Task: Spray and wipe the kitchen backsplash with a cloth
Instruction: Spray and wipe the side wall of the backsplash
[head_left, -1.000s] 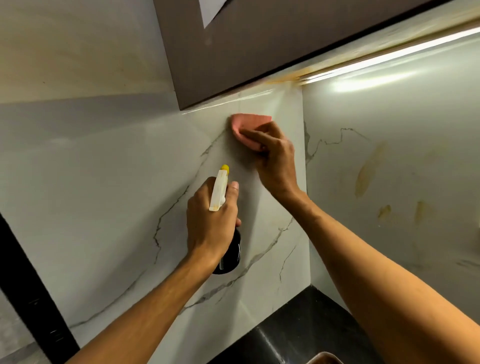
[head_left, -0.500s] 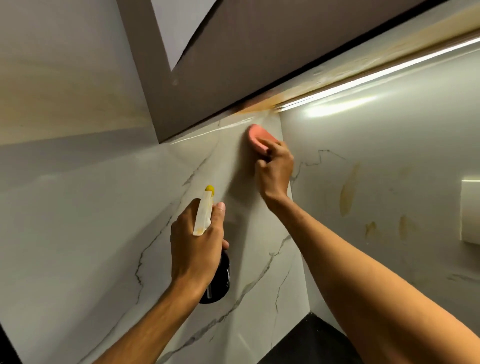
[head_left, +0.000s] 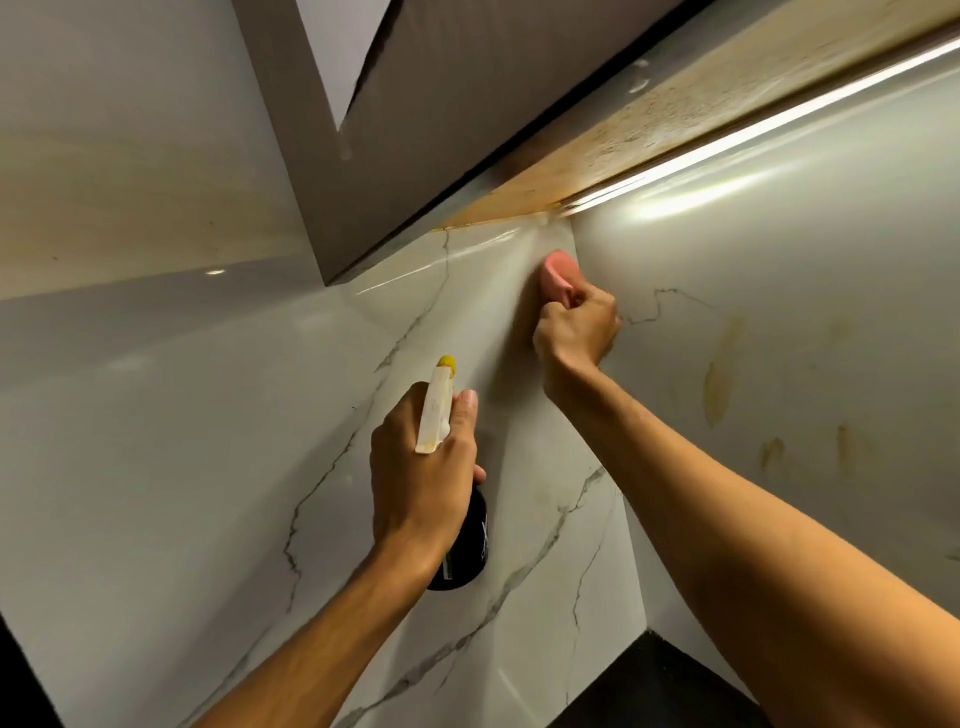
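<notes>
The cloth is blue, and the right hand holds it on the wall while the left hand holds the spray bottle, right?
Not quite. The cloth is pink, not blue, as the head view shows. The rest is right: the right hand holds it on the wall while the left hand holds the spray bottle.

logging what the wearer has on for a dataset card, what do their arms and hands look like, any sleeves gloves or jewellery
Both forearms are bare as far as the frame shows: no sleeves come into view. The left hand and right hand wear no gloves, and no rings are visible. Neither wrist carries a watch or band.
</notes>
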